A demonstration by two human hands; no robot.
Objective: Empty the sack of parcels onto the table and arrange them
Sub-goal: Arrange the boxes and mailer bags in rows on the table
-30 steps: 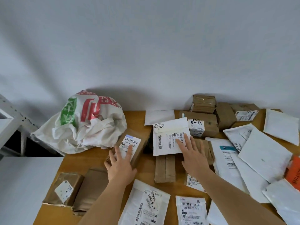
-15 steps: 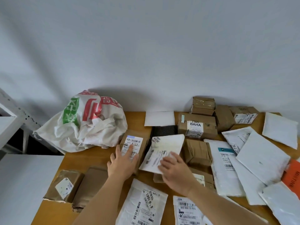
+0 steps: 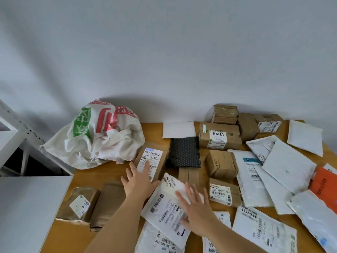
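The crumpled white sack [image 3: 98, 137] with red and green print lies at the table's back left. Parcels cover the wooden table [image 3: 116, 168]. My left hand [image 3: 139, 181] rests flat, fingers spread, on a long brown box with a white label [image 3: 152, 161]. My right hand [image 3: 196, 210] presses with straight fingers on a white labelled mailer [image 3: 166, 205] lying slanted at the front centre. A black dotted pouch [image 3: 184, 152] lies uncovered behind it.
Brown boxes [image 3: 219, 136] stand along the back wall; white mailers [image 3: 288, 167] and an orange one [image 3: 323, 185] fill the right side. Two brown parcels [image 3: 80, 203] lie at the front left. A white shelf frame [image 3: 16, 128] stands left of the table.
My right hand has drawn the white mailer from the middle of the table toward the front, uncovering the black pouch. My left hand stayed on the long brown box.
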